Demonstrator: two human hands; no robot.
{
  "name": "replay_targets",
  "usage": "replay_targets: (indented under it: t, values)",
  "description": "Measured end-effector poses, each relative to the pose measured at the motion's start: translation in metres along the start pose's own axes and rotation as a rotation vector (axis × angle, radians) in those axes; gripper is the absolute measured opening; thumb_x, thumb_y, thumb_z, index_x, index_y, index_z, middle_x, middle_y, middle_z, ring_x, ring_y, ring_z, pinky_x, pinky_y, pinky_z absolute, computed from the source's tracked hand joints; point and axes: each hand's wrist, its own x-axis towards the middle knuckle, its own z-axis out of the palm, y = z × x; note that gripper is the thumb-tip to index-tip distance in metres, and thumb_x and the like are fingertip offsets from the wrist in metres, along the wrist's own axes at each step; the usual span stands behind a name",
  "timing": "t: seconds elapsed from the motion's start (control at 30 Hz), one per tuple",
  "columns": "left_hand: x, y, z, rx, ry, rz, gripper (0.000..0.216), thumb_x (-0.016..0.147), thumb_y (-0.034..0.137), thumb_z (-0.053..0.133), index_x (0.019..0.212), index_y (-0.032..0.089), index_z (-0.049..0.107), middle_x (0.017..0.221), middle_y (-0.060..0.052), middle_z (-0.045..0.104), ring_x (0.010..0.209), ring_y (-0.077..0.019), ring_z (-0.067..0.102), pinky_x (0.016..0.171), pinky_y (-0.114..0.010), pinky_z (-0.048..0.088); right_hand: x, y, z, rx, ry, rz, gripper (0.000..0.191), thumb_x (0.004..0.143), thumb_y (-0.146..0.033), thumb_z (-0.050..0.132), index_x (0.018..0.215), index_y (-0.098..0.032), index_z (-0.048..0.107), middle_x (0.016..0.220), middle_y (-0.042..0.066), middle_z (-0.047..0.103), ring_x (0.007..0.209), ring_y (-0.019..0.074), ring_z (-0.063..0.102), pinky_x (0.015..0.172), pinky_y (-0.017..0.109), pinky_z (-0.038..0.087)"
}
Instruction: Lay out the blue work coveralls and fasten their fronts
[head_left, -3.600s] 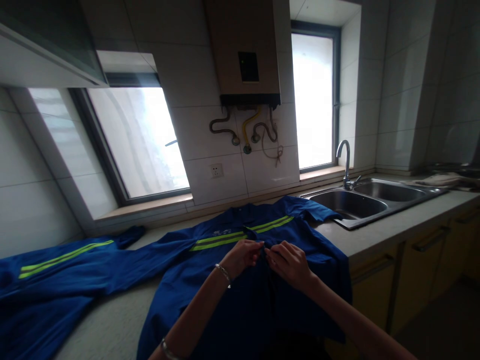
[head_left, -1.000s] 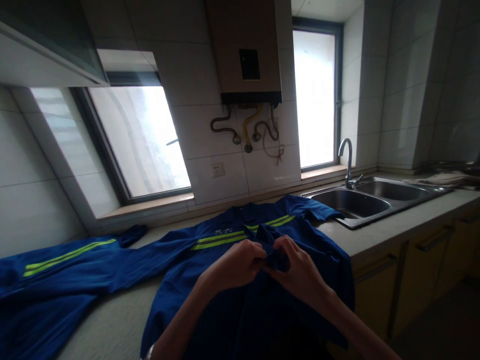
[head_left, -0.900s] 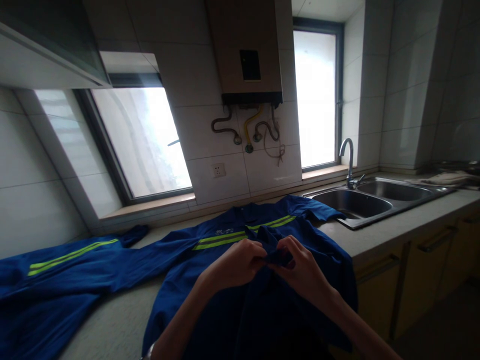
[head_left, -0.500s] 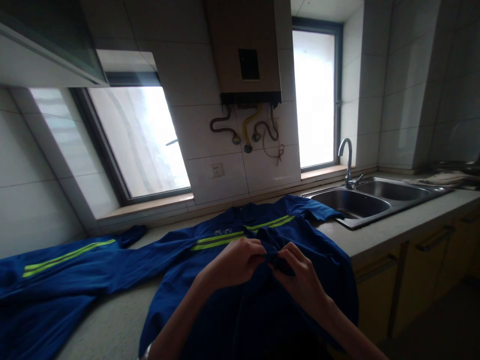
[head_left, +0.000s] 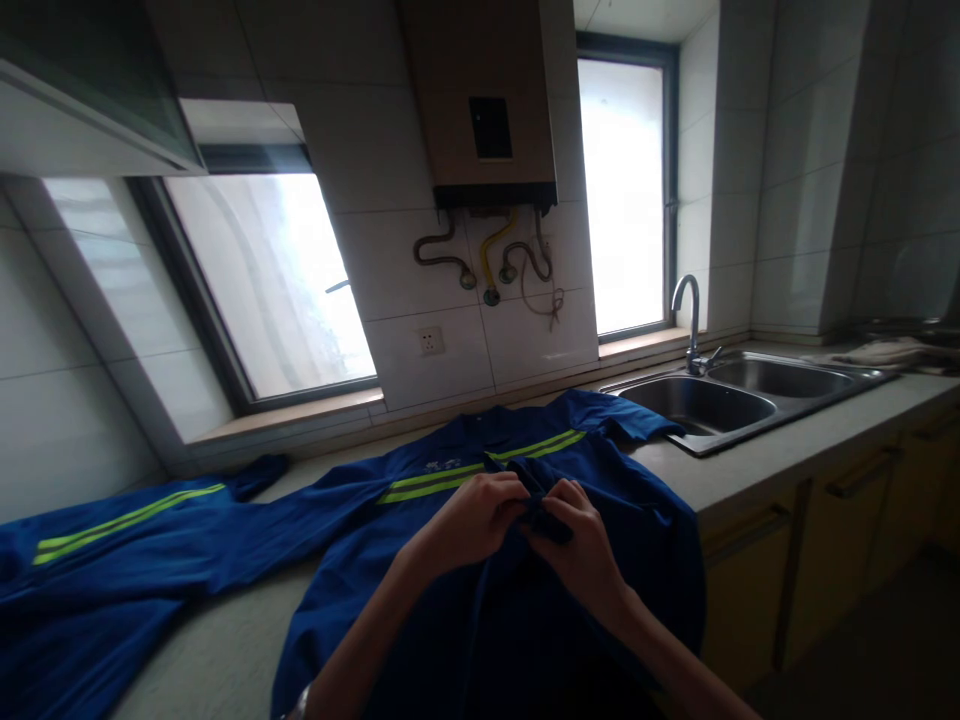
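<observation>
A blue work jacket [head_left: 405, 560] with yellow-green reflective stripes across its chest lies spread on the counter, its lower part hanging toward me. Both hands meet at its front opening, below the stripes. My left hand [head_left: 487, 510] pinches the jacket's front edge between thumb and fingers. Close beside it, my right hand [head_left: 574, 525] grips a bunched fold of the same cloth. The fingertips almost touch, and whatever small fastening may lie between them is hidden.
Another blue garment [head_left: 135, 560] with similar stripes lies to the left on the counter [head_left: 217, 640]. A double steel sink [head_left: 739, 425] with a faucet [head_left: 694, 320] is at the right, near the jacket's sleeve. A water heater [head_left: 480, 100] hangs on the tiled wall.
My right hand has shifted slightly left, bringing its fingers closer to my left hand, and the cloth between them is more bunched. The view has turned slightly.
</observation>
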Motion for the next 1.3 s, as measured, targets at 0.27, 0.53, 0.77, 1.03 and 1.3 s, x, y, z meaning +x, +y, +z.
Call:
replay_targets:
  t: [0.27, 0.53, 0.77, 1.03, 1.3]
  values:
    - [0.000, -0.002, -0.001, 0.113, 0.026, -0.007, 0.014, 0.085, 0.014, 0.049, 0.077, 0.017, 0.059, 0.084, -0.002, 0.057, 0.078, -0.0134, 0.055, 0.069, -0.022, 0.038, 0.005, 0.008, 0.003, 0.086, -0.012, -0.039, 0.006, 0.069, -0.016, 0.069, 0.072, -0.019, 0.065, 0.073, 0.001, 0.052, 0.077, 0.0170, 0.046, 0.069, 0.028, 0.038]
    - [0.000, 0.007, 0.007, 0.031, 0.026, 0.028, 0.015, 0.090, 0.015, 0.042, 0.090, 0.017, 0.057, 0.095, -0.004, 0.059, 0.085, -0.0146, 0.057, 0.079, -0.025, 0.042, 0.007, 0.010, -0.003, 0.215, -0.060, -0.061, 0.005, 0.075, -0.014, 0.060, 0.074, -0.018, 0.062, 0.074, 0.000, 0.052, 0.079, 0.0163, 0.046, 0.074, 0.029, 0.037]
    - [-0.001, 0.011, 0.005, -0.076, 0.063, -0.014, 0.024, 0.084, 0.020, 0.056, 0.108, 0.019, 0.051, 0.096, -0.001, 0.060, 0.084, -0.0143, 0.057, 0.078, -0.025, 0.042, 0.004, 0.015, -0.002, 0.291, -0.076, -0.017, 0.007, 0.076, -0.014, 0.060, 0.071, -0.019, 0.059, 0.074, 0.000, 0.052, 0.081, 0.0168, 0.044, 0.074, 0.028, 0.036]
    - [0.005, 0.013, 0.006, -0.201, 0.113, -0.051, 0.005, 0.081, 0.018, 0.061, 0.078, 0.016, 0.062, 0.075, 0.000, 0.062, 0.073, -0.0120, 0.056, 0.069, -0.021, 0.040, 0.009, 0.013, -0.008, 0.319, -0.088, 0.062, 0.021, 0.077, -0.031, 0.069, 0.064, -0.018, 0.057, 0.068, -0.002, 0.047, 0.075, 0.0148, 0.043, 0.071, 0.027, 0.035]
    - [0.006, 0.007, 0.009, -0.485, 0.177, -0.105, 0.009, 0.079, 0.022, 0.064, 0.079, 0.013, 0.063, 0.072, 0.000, 0.061, 0.069, -0.0118, 0.055, 0.065, -0.021, 0.041, 0.010, 0.004, -0.009, 0.495, -0.107, 0.212, 0.024, 0.070, -0.034, 0.072, 0.065, -0.016, 0.057, 0.067, -0.003, 0.041, 0.064, 0.0106, 0.036, 0.059, 0.024, 0.031]
